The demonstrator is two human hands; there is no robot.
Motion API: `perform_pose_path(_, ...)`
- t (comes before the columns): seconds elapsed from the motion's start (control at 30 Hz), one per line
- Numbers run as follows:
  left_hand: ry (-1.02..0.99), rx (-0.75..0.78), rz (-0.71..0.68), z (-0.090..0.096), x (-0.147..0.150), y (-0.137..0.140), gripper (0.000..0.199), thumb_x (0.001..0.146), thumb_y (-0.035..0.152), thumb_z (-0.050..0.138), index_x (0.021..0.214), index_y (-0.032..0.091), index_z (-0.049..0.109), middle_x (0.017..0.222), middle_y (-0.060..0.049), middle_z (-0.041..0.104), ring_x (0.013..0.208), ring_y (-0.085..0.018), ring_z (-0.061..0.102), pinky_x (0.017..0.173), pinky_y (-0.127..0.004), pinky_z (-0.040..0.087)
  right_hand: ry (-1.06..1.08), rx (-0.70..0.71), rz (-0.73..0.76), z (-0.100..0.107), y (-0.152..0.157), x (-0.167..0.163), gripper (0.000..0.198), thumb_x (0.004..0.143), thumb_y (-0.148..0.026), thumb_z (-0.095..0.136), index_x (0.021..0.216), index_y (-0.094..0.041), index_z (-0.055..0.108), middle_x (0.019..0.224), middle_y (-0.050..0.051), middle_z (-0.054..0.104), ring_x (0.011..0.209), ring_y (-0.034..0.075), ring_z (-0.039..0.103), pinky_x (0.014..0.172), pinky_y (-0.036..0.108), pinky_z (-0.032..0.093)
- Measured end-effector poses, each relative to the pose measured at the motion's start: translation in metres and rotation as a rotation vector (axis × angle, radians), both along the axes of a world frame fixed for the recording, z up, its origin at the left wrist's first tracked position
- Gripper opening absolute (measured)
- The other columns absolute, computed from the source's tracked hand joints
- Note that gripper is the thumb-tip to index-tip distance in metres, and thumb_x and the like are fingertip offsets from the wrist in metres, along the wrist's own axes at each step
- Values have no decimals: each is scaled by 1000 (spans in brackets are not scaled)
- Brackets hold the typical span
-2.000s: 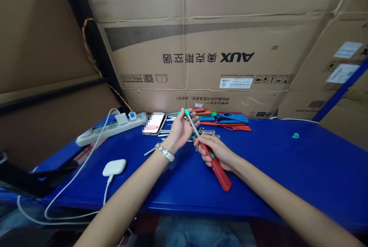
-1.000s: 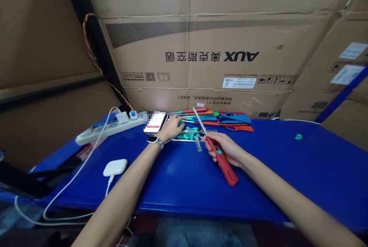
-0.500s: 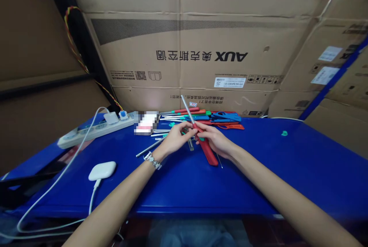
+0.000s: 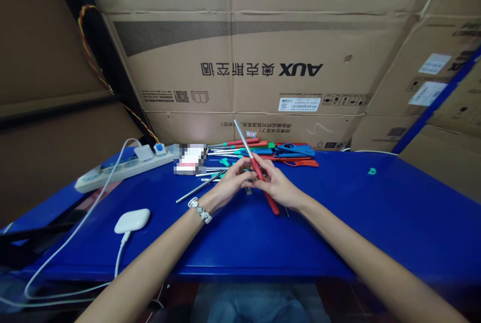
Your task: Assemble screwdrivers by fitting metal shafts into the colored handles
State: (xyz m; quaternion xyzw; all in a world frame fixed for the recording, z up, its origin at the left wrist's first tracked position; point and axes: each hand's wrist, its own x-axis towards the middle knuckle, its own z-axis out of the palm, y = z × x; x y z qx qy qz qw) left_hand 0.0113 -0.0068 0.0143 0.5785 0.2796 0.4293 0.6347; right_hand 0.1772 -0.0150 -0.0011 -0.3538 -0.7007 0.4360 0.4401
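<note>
A red long-neck lighter (image 4: 273, 204) with a silver metal tube is held at a slant, its tube pointing up and away from me. My right hand (image 4: 280, 181) is closed around the middle of its body. My left hand (image 4: 237, 178) is closed too, its fingertips against the lighter from the left; whether a small part is pinched there is hidden. Behind my hands lies a pile of lighters with red, green and blue handles (image 4: 295, 151). Several loose metal tubes (image 4: 195, 190) lie left of my left hand, close to a small green part (image 4: 224, 162).
To the left stand a white power strip (image 4: 124, 167) with plugs and a white earphone case (image 4: 132, 220) on a cable. A blurred-out phone-like object (image 4: 190, 159) lies beside the pile. Another green part (image 4: 372, 171) lies right on the blue table (image 4: 361, 212). Cardboard (image 4: 263, 37) walls the back.
The lighter has turned about its length, so its handle shows narrower. My right fingers have shifted around it, and the left fingertips stay near it. The view has moved slightly.
</note>
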Motion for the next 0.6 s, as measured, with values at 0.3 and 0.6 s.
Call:
perform_pose_path(0.3, -29, -45, 104, -3, 5, 1, 28, 72, 21, 70, 98, 19, 58, 89, 1, 63, 77, -12, 64, 64, -21, 51, -76, 113, -72, 0, -4, -8, 77, 81, -21, 65, 151, -36, 35, 135, 7, 39, 131, 23, 45, 116, 44, 36)
perform_pose_path(0.6, -182, -92, 190, -8, -5, 15, 37, 69, 22, 80, 95, 18, 55, 89, -2, 70, 79, -16, 70, 72, -28, 56, 117, 28, -58, -14, 2, 2, 63, 81, -34, 70, 136, -31, 41, 130, 10, 46, 131, 23, 46, 106, 44, 47)
